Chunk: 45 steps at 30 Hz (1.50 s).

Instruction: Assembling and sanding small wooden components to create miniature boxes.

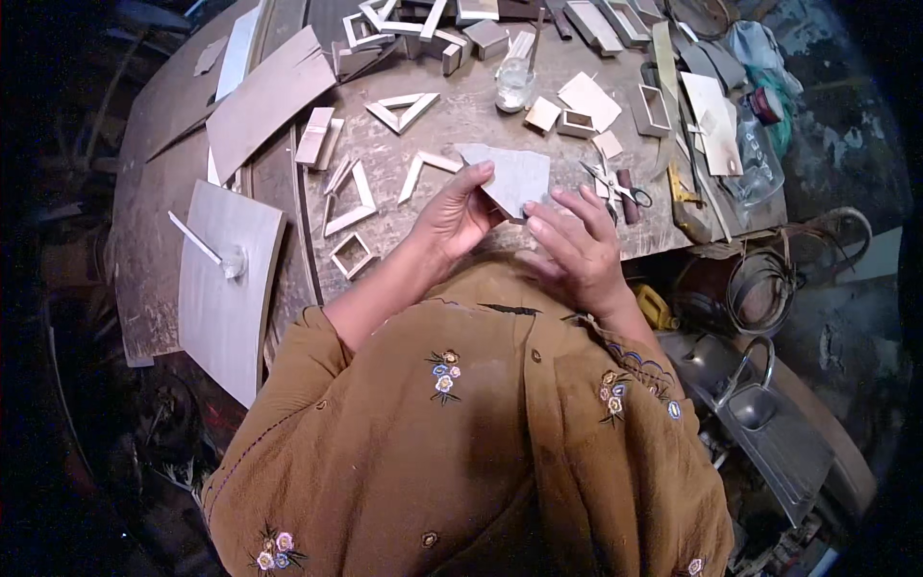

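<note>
In the head view, the left hand [454, 219] grasps the grey sheet [519, 173] by its left side, over the table's [389, 159] near edge, long axis roughly along it; the right hand [582, 248], fingers loosely spread, meets the sheet's near right corner, contact unclear.

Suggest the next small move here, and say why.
I'd probably close the right hand on the right edge of the pale flat piece: the left hand grips its left side, while the right hand is open near its lower corner.
</note>
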Available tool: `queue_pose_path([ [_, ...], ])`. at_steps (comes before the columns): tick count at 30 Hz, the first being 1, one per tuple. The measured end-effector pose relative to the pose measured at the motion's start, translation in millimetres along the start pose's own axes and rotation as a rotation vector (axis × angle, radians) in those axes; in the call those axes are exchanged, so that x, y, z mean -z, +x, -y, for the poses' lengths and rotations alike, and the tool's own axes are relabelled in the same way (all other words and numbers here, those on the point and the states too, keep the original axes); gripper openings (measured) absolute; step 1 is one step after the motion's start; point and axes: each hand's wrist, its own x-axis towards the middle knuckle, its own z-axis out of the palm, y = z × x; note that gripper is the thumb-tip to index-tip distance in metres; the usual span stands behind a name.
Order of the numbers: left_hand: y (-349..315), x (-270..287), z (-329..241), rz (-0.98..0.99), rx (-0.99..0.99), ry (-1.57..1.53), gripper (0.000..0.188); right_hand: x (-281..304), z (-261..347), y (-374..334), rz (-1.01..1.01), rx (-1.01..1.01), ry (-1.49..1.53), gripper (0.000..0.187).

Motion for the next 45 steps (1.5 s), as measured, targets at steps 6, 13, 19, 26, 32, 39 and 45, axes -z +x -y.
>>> queue_pose_path([
  [6, -10.7, 1.8, -0.5, 0.068, -0.061, 0.114, 0.07, -16.9, 2.9, 5.5, -0.21, -0.71, 0.618, 0.094],
  [13, -18.3, -2.4, -2.9, 0.124, -0.068, 0.252, 0.084, -14.0, 4.3, 11.0, -0.093, -1.053, 1.207, 0.092],
  [19, -23.3, 9.2, -0.5, 0.131, -0.053, 0.298, 0.076, -17.1, 14.9, 11.9, -0.17, -1.087, 1.222, 0.093],
  [26, -28.8, 6.8, 10.7, 0.032, -0.046, 0.392, 0.055, -23.4, 24.5, 7.8, -0.294, -0.968, 1.072, 0.092],
  [32, -28.9, 8.3, 10.1, 0.02, -0.071, 0.458, 0.05, -10.8, 25.2, 11.1, -0.278, -1.052, 1.052, 0.08],
  [39, -27.2, -3.1, 10.2, -0.022, -0.055, 0.584, 0.048, -6.2, 11.1, 6.6, -0.271, -1.036, 1.071, 0.07],
  [45, -14.5, -7.0, 17.1, -0.113, -0.052, 0.676, 0.049, -1.4, -13.2, 6.4, -0.111, -1.123, 1.021, 0.065],
])
